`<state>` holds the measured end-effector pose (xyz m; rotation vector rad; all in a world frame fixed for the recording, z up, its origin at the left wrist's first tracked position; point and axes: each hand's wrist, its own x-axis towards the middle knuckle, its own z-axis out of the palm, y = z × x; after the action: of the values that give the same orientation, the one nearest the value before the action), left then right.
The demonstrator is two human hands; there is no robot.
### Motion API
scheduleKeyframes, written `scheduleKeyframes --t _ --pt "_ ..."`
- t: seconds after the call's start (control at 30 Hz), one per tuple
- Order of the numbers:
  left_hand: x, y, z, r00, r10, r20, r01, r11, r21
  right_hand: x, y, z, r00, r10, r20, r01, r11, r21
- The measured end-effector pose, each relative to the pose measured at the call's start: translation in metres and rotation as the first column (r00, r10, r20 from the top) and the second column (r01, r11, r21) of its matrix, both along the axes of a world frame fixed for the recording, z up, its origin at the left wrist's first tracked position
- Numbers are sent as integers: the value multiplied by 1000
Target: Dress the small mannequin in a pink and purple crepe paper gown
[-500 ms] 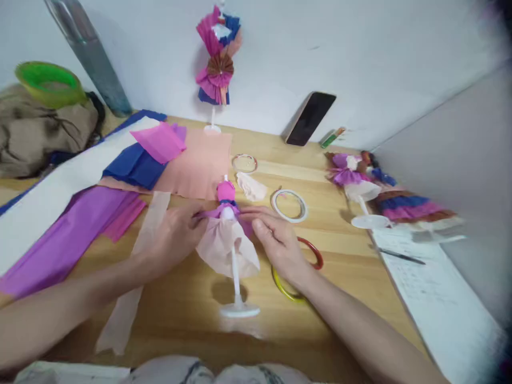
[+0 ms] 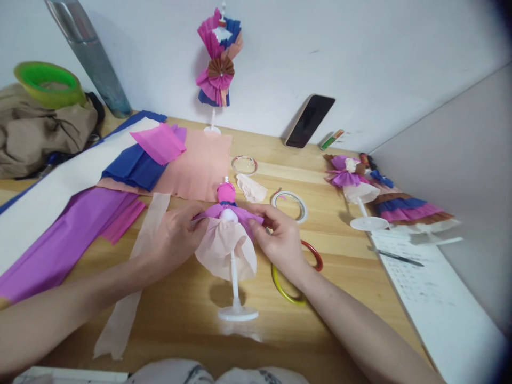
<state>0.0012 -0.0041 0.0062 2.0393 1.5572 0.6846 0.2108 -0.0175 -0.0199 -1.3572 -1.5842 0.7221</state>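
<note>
1. Both my hands are pinching the purple paper strip (image 2: 244, 215) wrapped round the waist of the little dress stand (image 2: 236, 290). My left hand (image 2: 176, 237) grips the left end and my right hand (image 2: 280, 240) is closed on the right end. The stand sits in the middle of the tabletop (image 2: 192, 314), right in front of me.

2. Biggest worry is that the tissue tears. That strip looks thin, and if I pull the two ends apart too hard it probably rips at the waist.

3. The stand has a skinny pole and a small round base. Neither hand is on the base, so one uneven tug could tip the whole thing over.

4. The peach skirt (image 2: 226, 248) underneath looks crushable. My fingers are right against it, so I could flatten the gathers.

5. The red and yellow rings (image 2: 310, 266) lie just under my right wrist, with the tape roll (image 2: 290, 205) near it, so I might knock those.

6. Compared with half a second ago, my right hand has come off the tabletop and slid in closer to the waist. The purple strip now spreads wider across both sides, and the stand sits pretty much where it was.
</note>
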Motion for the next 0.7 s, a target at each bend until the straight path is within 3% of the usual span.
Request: scheduleKeyframes --t 0.1,0.27,0.53,0.63,0.7 --pt "0 1 -1 1000 0 31 1 999 -38 1 2 -4 991 -26 -132 22 999 -32" --pt "1 1 1 1000 19 15 -18 997 -73 -1 4 -3 949 38 -313 -57 997 -53" --pt "-1 4 -2 995 67 -73 -74 992 -101 0 4 6 917 40 -398 -120 977 -177" --pt "-5 2 -7 998 0 -57 -2 999 -34 1 5 5 922 46 -385 -122 977 -174" --pt "-6 -2 -10 996 -80 -47 85 990 116 2 5 4 927 59 -371 -130 977 -169"
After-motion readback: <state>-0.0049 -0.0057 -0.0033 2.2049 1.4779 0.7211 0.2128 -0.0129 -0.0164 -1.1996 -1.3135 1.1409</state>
